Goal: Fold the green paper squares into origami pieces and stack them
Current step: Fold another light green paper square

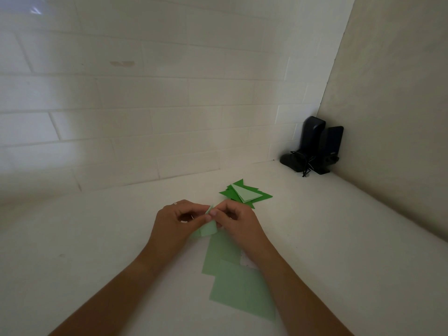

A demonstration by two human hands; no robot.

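My left hand (178,220) and my right hand (238,220) meet at the middle of the white counter, both pinching one light green paper piece (209,229) that is partly folded. Its upper tip pokes up between my thumbs, and the fingers hide much of it. Just behind my right hand lies a stack of folded triangles (246,194), dark green with a pale green one on top. Flat light green paper squares (238,286) lie overlapping on the counter under my right forearm.
A white tiled wall rises behind the counter (97,251). A plain wall closes the right side. Black speakers with a tangled cable (315,147) stand in the far right corner.
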